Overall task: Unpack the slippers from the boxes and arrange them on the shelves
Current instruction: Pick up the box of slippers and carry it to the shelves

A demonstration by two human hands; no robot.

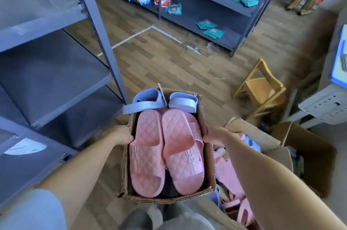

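The likeliest slip is with the blue slippers (145, 102): they sit at the far end of the small cardboard box (165, 199), in the middle of the frame, and poke over its rim, the left one hanging past the corner. If the box tips away from the person, I judge they would slide out onto the wooden floor (159, 56). The box has a ragged, torn rim and soft-looking corrugated walls, so a squeeze from the sides could buckle it or let it sag. It is held only by its two long walls, with nothing seen under it, so the bottom may give.

The left hand (123, 134) clasps the left wall with the thumb hooked over the rim. The right hand (216, 133) does the same on the right wall. The fingers of both are hidden behind the card.

Inside the box, a pair of pink slippers (148, 154) with a quilted pattern lies on top, side by side, filling most of the opening. Something dark lies beneath them, but I cannot tell what. A paper tag (161, 91) stands up between the blue pair.

At lower right a large open carton (277, 151) sits on the floor, holding a jumble of more pink and pale blue slippers. The grey shelving (56, 71) fills the left of the frame, just beside the box; a small wooden chair (262, 86) stands at right, which could catch a foot
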